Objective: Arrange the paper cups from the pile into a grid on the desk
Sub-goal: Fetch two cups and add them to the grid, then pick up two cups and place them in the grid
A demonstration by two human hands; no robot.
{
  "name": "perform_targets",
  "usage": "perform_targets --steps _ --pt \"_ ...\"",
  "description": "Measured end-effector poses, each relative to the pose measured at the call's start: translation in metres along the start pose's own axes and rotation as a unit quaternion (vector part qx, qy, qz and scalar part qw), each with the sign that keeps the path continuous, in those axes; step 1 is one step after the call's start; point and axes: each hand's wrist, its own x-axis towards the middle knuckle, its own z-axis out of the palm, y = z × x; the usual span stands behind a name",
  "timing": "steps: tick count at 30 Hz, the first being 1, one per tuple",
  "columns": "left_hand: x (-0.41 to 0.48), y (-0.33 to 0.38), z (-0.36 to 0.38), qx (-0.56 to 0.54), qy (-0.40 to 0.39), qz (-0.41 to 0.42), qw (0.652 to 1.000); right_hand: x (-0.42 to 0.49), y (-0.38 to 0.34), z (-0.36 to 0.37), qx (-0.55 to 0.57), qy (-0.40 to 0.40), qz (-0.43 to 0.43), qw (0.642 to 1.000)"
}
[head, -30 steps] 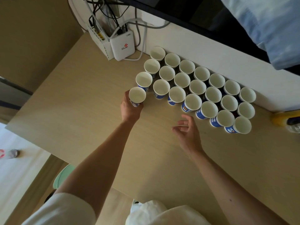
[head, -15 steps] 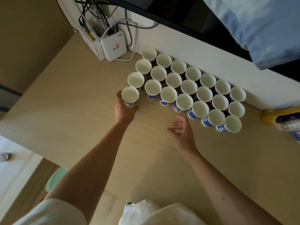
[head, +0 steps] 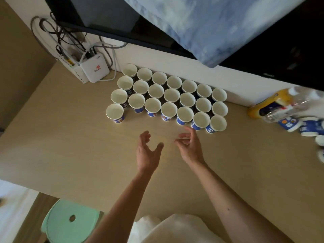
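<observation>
Several white paper cups with blue bands stand upright in a tight grid [head: 172, 95] on the pale wooden desk [head: 70, 146] against the back wall. The front-left cup [head: 115, 113] stands alone at the start of a fourth row. My left hand [head: 148, 152] hovers over the desk in front of the grid, fingers loosely spread, holding nothing. My right hand [head: 189, 144] is beside it, fingers loosely curled, also empty. A pile of cups [head: 308, 128] lies on its side at the far right edge.
A white router [head: 95, 68] with tangled cables sits at the back left corner. A yellow packet and a clear plastic bottle [head: 278, 106] lie by the pile. A dark monitor and blue cloth hang above. A green stool [head: 70, 220] stands below the desk's front edge.
My left hand has let go of the front-left cup and pulled back toward the middle. The view has swung right, bringing the pile of cups into sight.
</observation>
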Motion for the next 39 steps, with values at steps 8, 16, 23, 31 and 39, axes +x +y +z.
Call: perform_targets --steps 8,16,23,31,39 --pt "-0.078 0.058 0.080 0.014 -0.105 0.082 0.991 -0.025 0.033 -0.107 0.063 0.050 0.012 0.997" --pt "-0.154 0.108 0.170 0.033 -0.187 0.122 0.974 -0.037 0.077 -0.233 0.064 0.138 0.018 0.988" --pt "-0.204 0.134 0.242 0.060 -0.238 0.148 0.958 -0.031 0.125 -0.319 0.093 0.188 0.035 0.977" --pt "-0.235 0.148 0.297 0.086 -0.260 0.149 0.950 -0.004 0.177 -0.434 0.019 0.285 0.061 0.956" --pt "-0.246 0.161 0.322 0.093 -0.253 0.156 0.950 0.048 0.196 -0.537 -0.248 0.276 0.076 0.925"
